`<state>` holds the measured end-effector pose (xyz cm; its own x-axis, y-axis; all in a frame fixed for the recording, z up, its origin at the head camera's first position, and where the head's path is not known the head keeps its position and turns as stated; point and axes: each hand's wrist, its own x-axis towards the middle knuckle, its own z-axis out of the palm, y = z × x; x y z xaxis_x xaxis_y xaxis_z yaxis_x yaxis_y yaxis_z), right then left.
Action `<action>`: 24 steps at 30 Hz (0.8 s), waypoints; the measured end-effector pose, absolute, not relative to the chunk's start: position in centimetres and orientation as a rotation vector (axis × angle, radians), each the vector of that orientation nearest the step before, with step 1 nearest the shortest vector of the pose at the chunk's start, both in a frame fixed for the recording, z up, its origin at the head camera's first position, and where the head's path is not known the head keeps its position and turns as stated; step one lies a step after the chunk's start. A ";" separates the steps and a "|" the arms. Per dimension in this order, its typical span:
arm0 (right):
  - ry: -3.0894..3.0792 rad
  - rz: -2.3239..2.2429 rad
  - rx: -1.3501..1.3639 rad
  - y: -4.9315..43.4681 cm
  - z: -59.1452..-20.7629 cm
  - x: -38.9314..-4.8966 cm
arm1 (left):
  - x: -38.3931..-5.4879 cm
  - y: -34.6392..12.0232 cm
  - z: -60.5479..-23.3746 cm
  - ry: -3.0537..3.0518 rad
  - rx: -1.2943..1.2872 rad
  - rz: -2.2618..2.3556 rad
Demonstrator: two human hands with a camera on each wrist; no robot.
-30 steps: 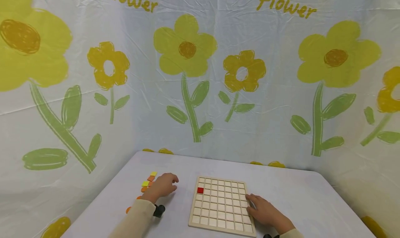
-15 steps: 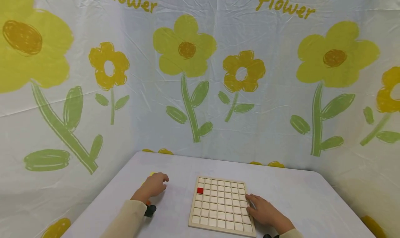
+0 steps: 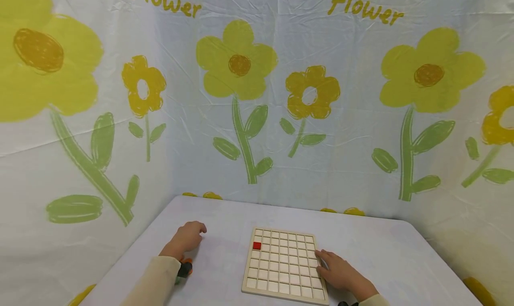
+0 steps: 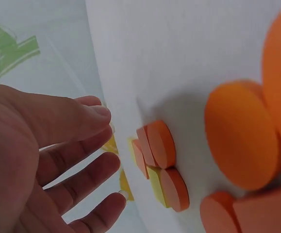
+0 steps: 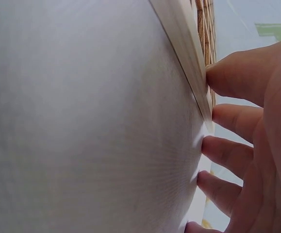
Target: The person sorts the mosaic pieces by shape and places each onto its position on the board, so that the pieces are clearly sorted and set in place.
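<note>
My left hand (image 3: 186,239) hovers over the left of the table, its fingers loosely bent and nothing visible between them. Beneath it in the left wrist view lie a large orange disc (image 4: 239,136), a smaller orange disc (image 4: 162,144) and a yellow square tile (image 4: 157,186). In the head view the hand and sleeve hide most of these pieces. A pale wooden grid board (image 3: 281,292) lies flat at the centre, with one red tile (image 3: 257,246) in its left column. My right hand (image 3: 341,270) touches the board's right edge with relaxed fingers, the thumb against the frame (image 5: 184,43).
The white table (image 3: 373,252) has rounded far corners. Fabric printed with flowers (image 3: 241,141) hangs behind it and along both sides. A dark wrist camera (image 3: 185,269) sits on the left wrist.
My left hand has moved left and slightly nearer me, so the coloured pieces visible earlier are now mostly hidden in the head view. The right hand and the board have stayed put.
</note>
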<state>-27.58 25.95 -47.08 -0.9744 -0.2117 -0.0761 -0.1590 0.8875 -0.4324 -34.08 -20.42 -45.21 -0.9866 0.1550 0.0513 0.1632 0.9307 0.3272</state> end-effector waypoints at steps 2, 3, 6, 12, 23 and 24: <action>2.935 -0.652 -0.286 26.0 -47.1 -27.6 | -34.1 -20.7 -45.2 -3.060 -0.247 -0.532; 2.936 -0.646 -0.286 26.0 -47.1 -27.6 | -34.2 -20.9 -45.3 -3.057 -0.242 -0.532; 2.935 -0.641 -0.273 25.9 -47.0 -27.5 | -34.3 -21.4 -45.5 -3.030 -0.247 -0.514; 2.938 -0.619 -0.248 25.8 -46.8 -27.6 | -34.8 -21.9 -45.4 -3.049 -0.230 -0.448; 2.925 -0.642 -0.235 25.8 -47.0 -28.0 | -35.3 -22.1 -45.1 -3.162 -0.169 -0.429; 2.928 -0.642 -0.238 25.8 -47.0 -28.0 | -35.3 -22.1 -45.1 -3.165 -0.168 -0.434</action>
